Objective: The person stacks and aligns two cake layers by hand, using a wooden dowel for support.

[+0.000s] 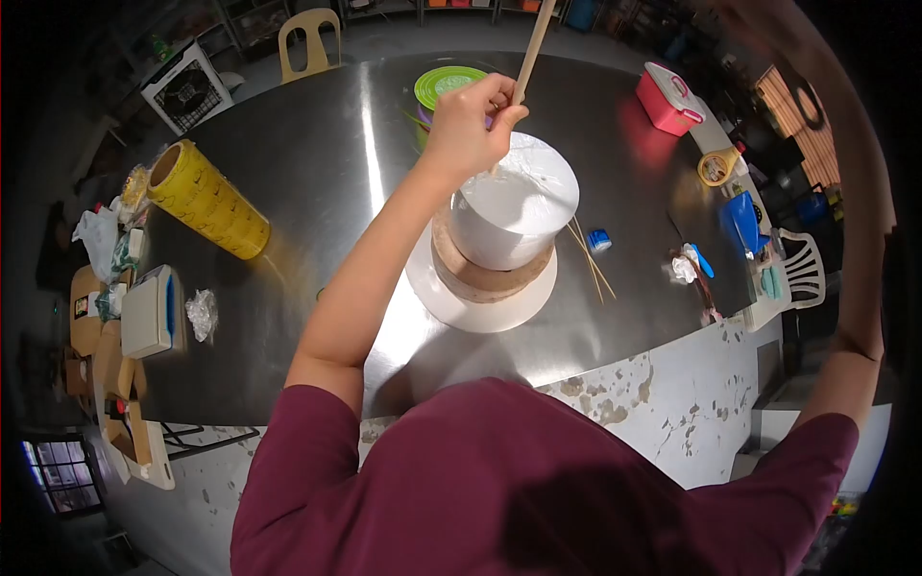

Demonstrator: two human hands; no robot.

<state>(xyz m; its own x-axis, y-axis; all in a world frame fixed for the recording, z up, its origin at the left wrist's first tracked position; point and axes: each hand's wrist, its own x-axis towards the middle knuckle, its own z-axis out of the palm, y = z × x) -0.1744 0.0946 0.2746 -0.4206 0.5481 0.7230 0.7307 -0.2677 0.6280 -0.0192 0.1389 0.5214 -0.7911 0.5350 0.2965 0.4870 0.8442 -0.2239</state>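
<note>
My left hand [473, 130] is closed around a long wooden dowel [534, 53], which stands nearly upright. The dowel's lower end meets or almost meets the top of a white, plastic-wrapped cylinder [509, 230], like a cake tier. Beneath the cylinder is a brown round layer [490, 280] on a white round board [480, 317]. My right arm is raised along the right side, and my right hand [764, 21] is dark and partly cut off at the top edge, so its fingers cannot be made out.
On the metal table [317, 326] stand a yellow film roll [209, 200], a white scale [149, 312] and crumpled plastic [202, 314] at left. A green-topped turntable-like item [447, 84] sits behind my left hand. Thin sticks [590, 259], a blue jar [599, 241] and a pink box [668, 101] are right.
</note>
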